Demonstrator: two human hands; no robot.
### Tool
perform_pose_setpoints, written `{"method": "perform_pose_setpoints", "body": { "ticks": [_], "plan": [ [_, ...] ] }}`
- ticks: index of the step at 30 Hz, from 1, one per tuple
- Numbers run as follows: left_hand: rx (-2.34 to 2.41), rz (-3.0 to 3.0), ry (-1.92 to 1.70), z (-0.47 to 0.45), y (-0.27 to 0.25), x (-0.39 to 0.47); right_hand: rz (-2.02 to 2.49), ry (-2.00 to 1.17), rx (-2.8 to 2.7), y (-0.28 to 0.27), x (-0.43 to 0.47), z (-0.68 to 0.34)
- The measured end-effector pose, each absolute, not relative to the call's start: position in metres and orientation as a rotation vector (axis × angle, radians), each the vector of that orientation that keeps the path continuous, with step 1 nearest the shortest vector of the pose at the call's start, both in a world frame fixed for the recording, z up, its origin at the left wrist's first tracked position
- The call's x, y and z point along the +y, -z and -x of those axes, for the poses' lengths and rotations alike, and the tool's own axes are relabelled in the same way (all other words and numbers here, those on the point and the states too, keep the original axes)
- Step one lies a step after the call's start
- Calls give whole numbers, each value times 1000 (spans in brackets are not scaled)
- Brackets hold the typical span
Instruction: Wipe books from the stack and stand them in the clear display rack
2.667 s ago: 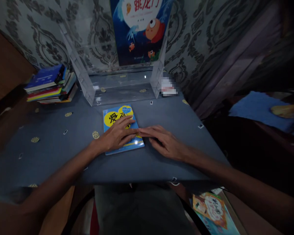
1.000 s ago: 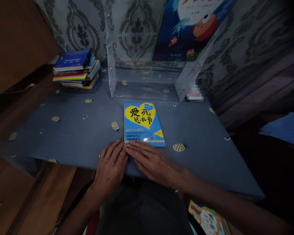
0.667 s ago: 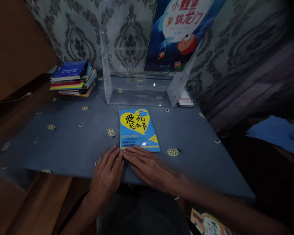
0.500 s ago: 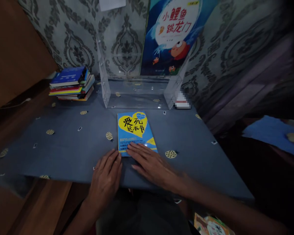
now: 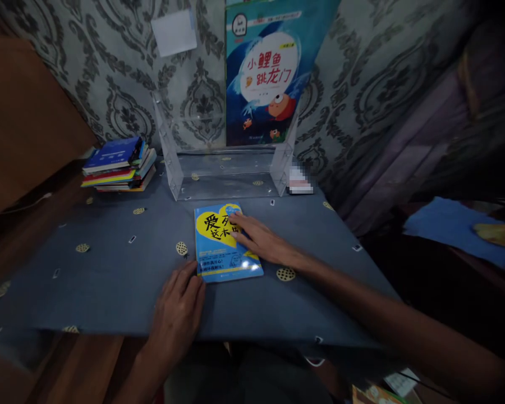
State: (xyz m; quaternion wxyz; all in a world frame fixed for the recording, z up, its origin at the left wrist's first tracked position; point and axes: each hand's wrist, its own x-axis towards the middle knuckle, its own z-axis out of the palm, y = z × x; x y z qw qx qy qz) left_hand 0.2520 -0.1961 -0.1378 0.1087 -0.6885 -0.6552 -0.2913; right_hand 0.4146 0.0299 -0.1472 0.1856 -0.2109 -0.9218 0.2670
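Observation:
A blue book with a yellow heart on its cover [image 5: 219, 259] lies flat and closed on the cloth-covered table [image 5: 109, 280]. My right hand [image 5: 258, 238] reaches across its upper right part, with fingers stretched out over the heart and the printed title. My left hand [image 5: 180, 300] rests on the cloth at the book's lower left corner, its fingers extended and fingertips at the book's edge. Neither hand grips the book. Behind it stands a clear acrylic rack [image 5: 223, 191] of stepped shelves.
A large picture book with a fish cover [image 5: 265, 84] stands upright on the rack's right side. At the back left is a stack of books [image 5: 118, 163]. White paper [image 5: 174, 33] hangs on the patterned wall. A blue cloth [image 5: 446, 227] lies off the table's right side.
My right hand has moved from the book's lower edge up to its upper right. My left hand has stayed at the lower left corner. The camera view has tilted up slightly.

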Motion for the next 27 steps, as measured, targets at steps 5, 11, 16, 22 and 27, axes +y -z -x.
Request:
{"method": "perform_pose_setpoints", "body": {
  "ticks": [5, 11, 16, 22, 27],
  "plan": [
    [-2021, 2055, 841, -239, 140, -181, 694, -715, -2523, 164, 62, -399],
    [-2119, 2058, 798, -219, 155, -155, 703, -665, -2454, 175, 61, -401],
    [-2303, 2063, 1120, -218, 150, -137, 731, -626, -2429, 176, 50, -405],
    [-2678, 1572, 2100, -216, 132, -126, 781, -611, -2425, 173, 41, -405],
    [-2647, 875, 2886, -213, 118, -109, 825, -630, -2427, 170, 39, -404]
  ]
}}
